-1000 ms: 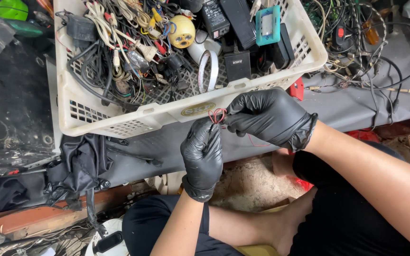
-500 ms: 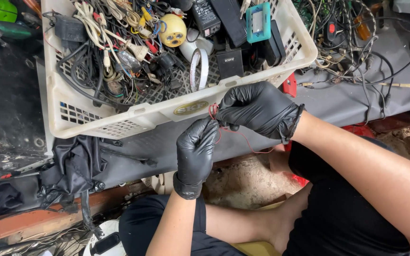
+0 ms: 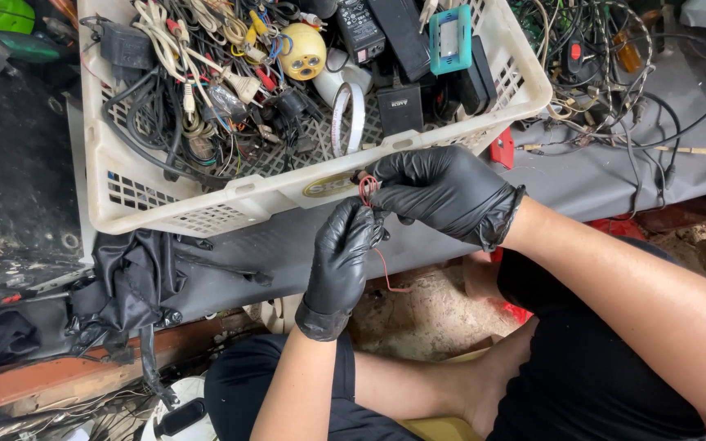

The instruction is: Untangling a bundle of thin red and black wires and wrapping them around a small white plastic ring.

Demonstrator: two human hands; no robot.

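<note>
While a grey sheet (image 3: 598,175) covers the cluttered bench, both gloved hands, left hand (image 3: 343,260) and right hand (image 3: 443,192), pinch a thin red wire (image 3: 367,189) beside the cream basket's (image 3: 230,200) oval gold label (image 3: 330,185).

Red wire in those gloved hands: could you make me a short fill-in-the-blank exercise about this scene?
1. Both hands wear ___ gloves.
2. The thin wire pinched between them is ___.
3. The basket just beyond the hands is full of ___.
4. The round yellow thing lies ___ the basket.

Missing words: black; red; cables; inside
</note>
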